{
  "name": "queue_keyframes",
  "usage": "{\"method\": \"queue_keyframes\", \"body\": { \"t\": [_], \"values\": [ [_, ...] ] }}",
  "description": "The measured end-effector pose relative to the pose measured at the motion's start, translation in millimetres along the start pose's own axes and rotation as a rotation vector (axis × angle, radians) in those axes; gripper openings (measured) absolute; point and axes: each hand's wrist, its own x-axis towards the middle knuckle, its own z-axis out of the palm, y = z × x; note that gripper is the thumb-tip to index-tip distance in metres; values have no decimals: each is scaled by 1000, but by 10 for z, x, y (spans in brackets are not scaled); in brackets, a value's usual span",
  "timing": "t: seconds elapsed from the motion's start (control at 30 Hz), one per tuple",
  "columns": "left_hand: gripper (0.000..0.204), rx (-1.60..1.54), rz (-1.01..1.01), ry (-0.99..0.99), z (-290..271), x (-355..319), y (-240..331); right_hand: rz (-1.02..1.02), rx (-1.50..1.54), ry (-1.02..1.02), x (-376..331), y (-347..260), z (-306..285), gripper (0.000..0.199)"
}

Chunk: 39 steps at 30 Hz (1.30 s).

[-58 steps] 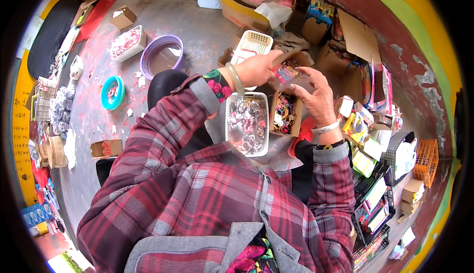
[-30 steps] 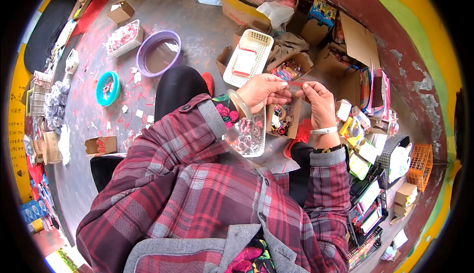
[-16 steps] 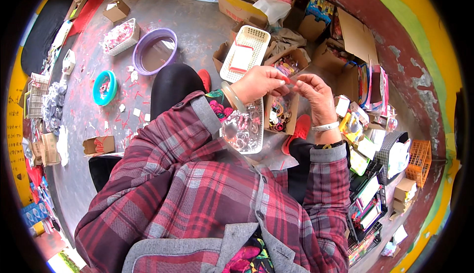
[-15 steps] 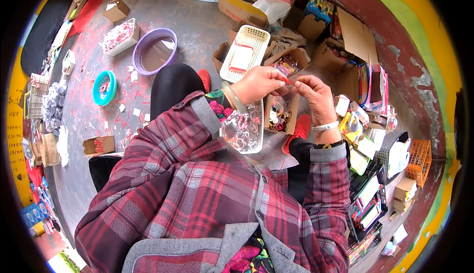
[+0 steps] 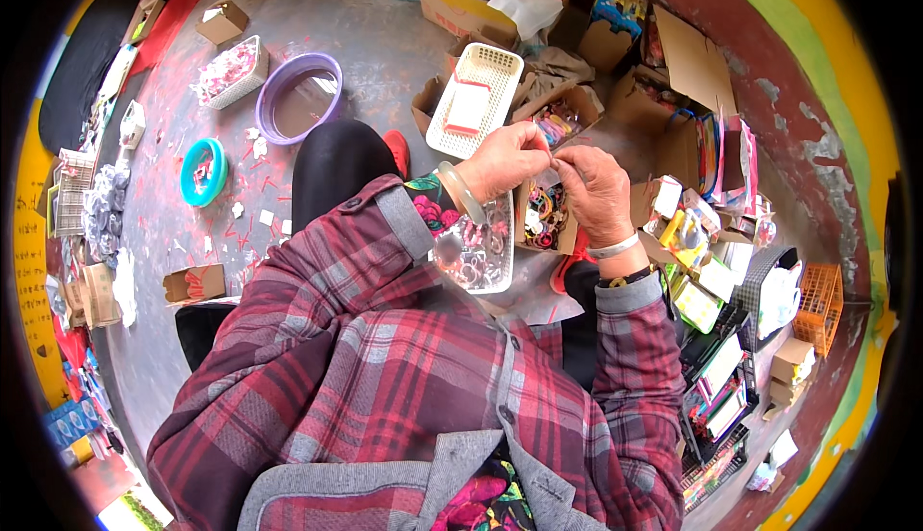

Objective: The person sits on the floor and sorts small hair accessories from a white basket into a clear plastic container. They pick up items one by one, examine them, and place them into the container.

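My left hand (image 5: 502,160) is closed in a pinch, with a small bright red strip (image 5: 543,144) showing at its fingertips. My right hand (image 5: 598,197) also pinches, its thumb and forefinger meeting the left fingertips; what it grips is too small to make out. Below the hands sits a white basket (image 5: 511,243) of small pink and clear ring-shaped pieces. Beside it, partly behind my right hand, a cardboard box (image 5: 524,235) holds many-coloured bands. Beyond my left hand, a cream perforated basket (image 5: 514,74) carries white cards with red edges (image 5: 469,108).
On the left floor stand a purple basin (image 5: 261,108) with liquid, a turquoise bowl (image 5: 220,177) and a basket of pink pieces (image 5: 252,79). Cardboard boxes (image 5: 687,50) crowd the far right. An orange crate (image 5: 819,308) and black racks (image 5: 716,406) line the right side.
My right hand has shifted left toward the left hand, and the fingertips now meet. Less of the red strip shows between them.
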Motion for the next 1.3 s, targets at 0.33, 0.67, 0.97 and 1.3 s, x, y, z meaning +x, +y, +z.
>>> {"method": "queue_keyframes", "body": {
  "t": [0.33,0.67,0.97,1.3],
  "values": [
    [15,288,107,96,30,5,-117,5,79,-13,-29,19,40,6],
    [7,347,162,76,-5,74,-269,-73,18,-40,-45,93,42,7],
    [10,736,476,69,20,0,-58,-89,-88,15,-43,162,26,7],
    [13,622,279,137,-102,34,-29,453,71,-45,-60,597,17,18]
  ]
}}
